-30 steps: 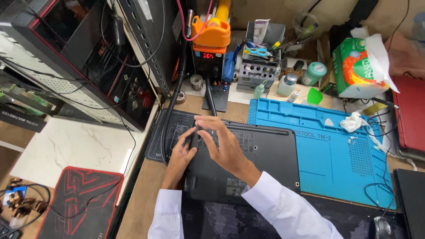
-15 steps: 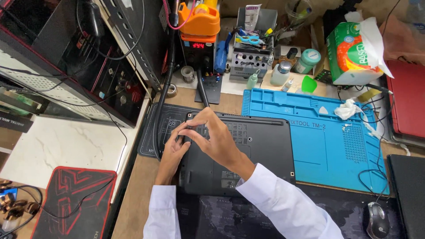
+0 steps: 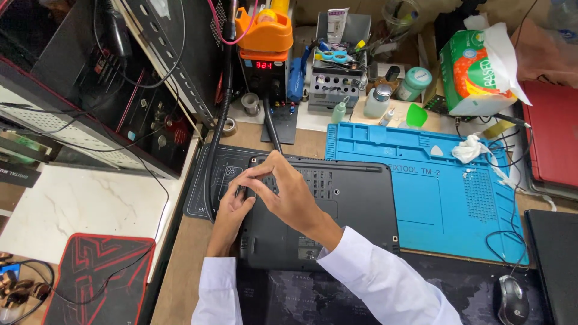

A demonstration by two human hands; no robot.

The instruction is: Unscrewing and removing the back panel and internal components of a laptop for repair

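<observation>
Your two hands meet over the upturned black laptop (image 3: pixel 337 210), which lies bottom-side up on the wooden surface (image 3: pixel 180 265) with its right part overlapping the blue repair mat (image 3: pixel 445 198). Your left hand (image 3: pixel 232 213) rests on the laptop's left edge, its fingers curled inward toward the near-left corner of the vent grille. Your right hand (image 3: pixel 286 192) reaches across from the laptop's near side, and its thumb and fingers are pinched together just over the left hand. Whether they clasp some small part between them you cannot tell from here, because the fingers hide it. Both white sleeves (image 3: pixel 385 283) come in from the laptop's near edge.

Under the laptop's left side lies a dark mat (image 3: pixel 211 180) with printed outlines. Beyond the laptop's far edge stands a soldering station (image 3: pixel 262 54) with an orange top and a red lit display, and a black hose (image 3: pixel 221 114) runs down from it past the laptop's left corner. To the right of the station, still beyond the laptop, sit a grey tool organiser (image 3: pixel 337 78), small bottles (image 3: pixel 376 102) and a green tissue pack (image 3: pixel 475 69). A crumpled white tissue (image 3: pixel 472 147) lies on the blue mat, to the laptop's right. An open computer case (image 3: pixel 102 84) stands to the laptop's left, and a grey mouse (image 3: pixel 513 299) sits near its right.
</observation>
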